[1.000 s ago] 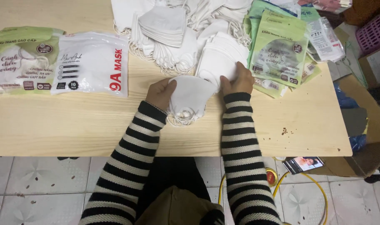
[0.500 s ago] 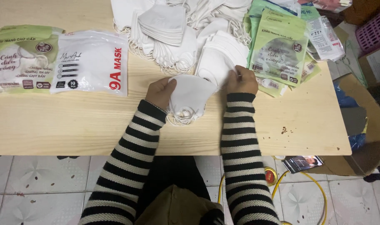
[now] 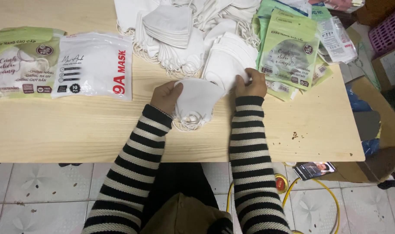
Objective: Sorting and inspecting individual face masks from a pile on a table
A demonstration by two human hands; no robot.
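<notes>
Looking down from my head, I see my left hand (image 3: 166, 96) closed around a small stack of white masks (image 3: 196, 102). The stack rests on the wooden surface (image 3: 76, 130), right in front of me. Its ear loops hang out at the bottom edge.

My right hand (image 3: 250, 83) has moved. A moment ago it was touching the right side of the stack. Now it has gone a little up and to the right of the stack. Its fingers are pinched on the edge of a white mask in the pile of loose masks (image 3: 230, 60) just behind the stack. So I think I am picking up one more mask to add to the ones I hold. My left hand has stayed where it was, keeping the stack steady.

Far to the left of the stack lie a white mask bag (image 3: 93, 65) and a green mask bag (image 3: 20, 60). To the right of the stack lie more green bags (image 3: 288, 56). A bigger heap of white masks (image 3: 171, 30) sits behind the stack.
</notes>
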